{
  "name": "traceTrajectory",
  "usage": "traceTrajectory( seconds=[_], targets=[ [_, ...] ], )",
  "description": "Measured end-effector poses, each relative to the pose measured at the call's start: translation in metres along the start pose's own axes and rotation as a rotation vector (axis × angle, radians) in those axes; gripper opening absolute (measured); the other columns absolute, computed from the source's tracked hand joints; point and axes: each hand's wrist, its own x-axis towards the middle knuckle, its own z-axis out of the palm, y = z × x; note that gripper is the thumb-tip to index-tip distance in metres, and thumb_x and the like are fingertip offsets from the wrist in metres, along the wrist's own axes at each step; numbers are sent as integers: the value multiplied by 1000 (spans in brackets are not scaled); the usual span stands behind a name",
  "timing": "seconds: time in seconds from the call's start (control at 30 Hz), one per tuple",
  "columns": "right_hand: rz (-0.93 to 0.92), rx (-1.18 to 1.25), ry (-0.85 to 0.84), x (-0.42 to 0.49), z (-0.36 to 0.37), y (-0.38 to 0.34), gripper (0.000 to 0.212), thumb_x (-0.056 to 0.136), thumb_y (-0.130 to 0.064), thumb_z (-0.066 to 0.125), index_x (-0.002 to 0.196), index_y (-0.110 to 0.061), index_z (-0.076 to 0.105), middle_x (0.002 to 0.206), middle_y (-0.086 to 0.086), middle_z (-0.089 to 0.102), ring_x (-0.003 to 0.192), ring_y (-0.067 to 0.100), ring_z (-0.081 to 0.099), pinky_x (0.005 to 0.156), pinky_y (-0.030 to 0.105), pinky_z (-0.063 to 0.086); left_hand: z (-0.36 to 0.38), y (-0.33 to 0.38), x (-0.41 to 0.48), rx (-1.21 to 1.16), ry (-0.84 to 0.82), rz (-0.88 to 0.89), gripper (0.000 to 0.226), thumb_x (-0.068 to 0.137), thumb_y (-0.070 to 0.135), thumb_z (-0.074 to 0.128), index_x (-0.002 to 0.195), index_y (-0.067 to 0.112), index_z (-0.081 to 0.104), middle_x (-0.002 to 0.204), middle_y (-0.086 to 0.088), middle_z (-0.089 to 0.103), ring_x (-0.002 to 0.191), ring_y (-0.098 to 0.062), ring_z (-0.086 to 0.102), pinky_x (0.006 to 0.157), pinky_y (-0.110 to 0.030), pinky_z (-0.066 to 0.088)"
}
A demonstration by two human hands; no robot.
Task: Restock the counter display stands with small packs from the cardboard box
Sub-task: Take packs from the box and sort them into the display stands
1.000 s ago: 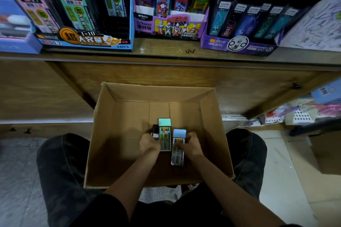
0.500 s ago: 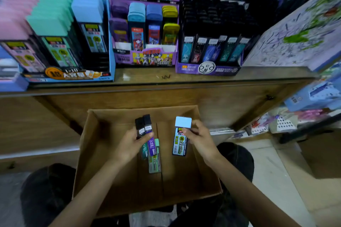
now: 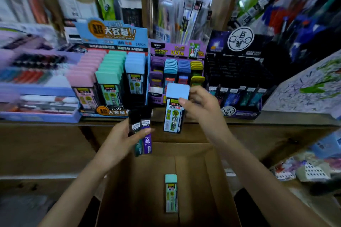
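My right hand (image 3: pixel 200 106) pinches a blue-capped pack (image 3: pixel 175 108) and holds it upright in front of the counter's edge, below the purple display stand (image 3: pixel 177 49). My left hand (image 3: pixel 121 134) grips two slim dark packs (image 3: pixel 142 131), one purple and one teal at the bottom, just above the cardboard box (image 3: pixel 217 180). A single green-capped pack (image 3: pixel 171 192) lies flat on the box floor. The blue display stand (image 3: pixel 110 31) at left holds rows of pink, green and blue-capped packs. A black display stand (image 3: pixel 239 42) with slim packs stands at right.
The wooden counter (image 3: pixel 276 116) carries all three stands, with a lilac tray of pens (image 3: pixel 36 116) at far left and a scribbled white board (image 3: pixel 310 86) at far right. Shelves of stationery rise behind. Loose goods sit on a lower shelf (image 3: pixel 304 171) at right.
Both hands have risen out of the box toward the counter, each carrying its packs. The green-capped pack stays on the box floor. My view has tilted upward.
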Motion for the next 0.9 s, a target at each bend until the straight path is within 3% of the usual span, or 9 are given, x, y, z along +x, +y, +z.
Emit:
traceTrajectory(
  seconds=[0.13,0.23,0.43,0.67,0.77,0.83,0.9],
  targets=[
    [-84,11,41,34,28,-29,14,85,-12,66,99,-14,64,88,-4,70,81,4,66,68,12,50,-29,-3,-9,-58,82,47,26,75,21,64,100,12,63,93,7,74,92,-7,68,72,-13,51],
    [-119,5,62,57,48,-42,17,83,-10,68,93,-24,65,82,-12,70,79,1,66,70,14,52,-42,-3,-13,-77,118,76,22,77,18,63,98,12,63,92,5,75,91,-7,69,71,-14,52],
    [-88,-269,36,85,75,-34,21,86,-13,66,106,-8,65,104,6,67,91,23,65,85,42,52,-52,-9,-20,-112,140,92,25,74,21,64,99,15,62,93,5,75,92,-8,69,75,-17,54],
    [-85,-372,-20,84,81,-23,21,85,-12,67,106,-8,65,107,6,67,92,22,65,91,42,51,-60,-16,-22,-130,166,66,27,75,27,64,101,19,62,93,5,75,93,-11,69,74,-24,57],
    [-91,-404,-33,84,81,-20,24,86,-13,66,110,-10,63,102,1,67,90,18,64,89,38,52,-60,-16,-24,-134,163,60,26,75,27,63,100,19,62,92,4,75,91,-11,70,76,-29,55],
    [-141,-517,-17,83,82,-16,34,87,-15,65,119,-15,55,91,-6,60,85,17,61,79,36,52,-57,-16,-25,-143,171,61,23,76,27,62,98,19,61,90,3,75,88,-11,70,75,-28,55],
    [-253,-703,-8,84,83,-12,41,89,-16,62,125,-18,44,88,-2,59,82,22,60,70,39,50,-55,-15,-25,-152,180,67,18,81,21,61,98,17,61,89,3,75,85,-11,70,70,-25,56]
  ],
)
